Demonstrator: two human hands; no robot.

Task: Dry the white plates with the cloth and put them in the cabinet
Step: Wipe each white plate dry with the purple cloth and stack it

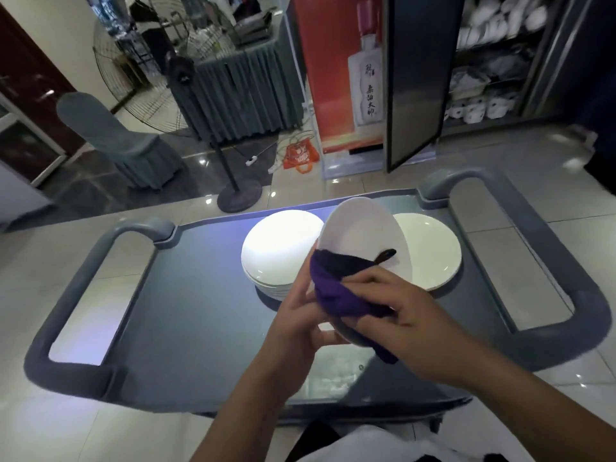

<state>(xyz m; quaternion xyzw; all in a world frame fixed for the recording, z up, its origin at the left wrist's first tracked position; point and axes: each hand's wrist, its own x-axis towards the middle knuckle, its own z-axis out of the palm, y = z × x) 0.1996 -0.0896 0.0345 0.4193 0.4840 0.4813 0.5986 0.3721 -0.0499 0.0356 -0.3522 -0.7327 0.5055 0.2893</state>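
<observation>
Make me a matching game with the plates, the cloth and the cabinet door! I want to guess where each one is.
Things:
1. purple cloth
2. stack of white plates
3. single white plate
4. cabinet door

Places or states:
A. lying alone on the cart's right side
B. swung open
C. bunched in the right hand against the tilted plate
D. on the cart, left of the held plate

Pairs: 1-C, 2-D, 3-A, 4-B

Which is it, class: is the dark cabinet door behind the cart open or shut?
Open. The cabinet door swings outward toward the cart, exposing shelves stacked with white dishes.
</observation>
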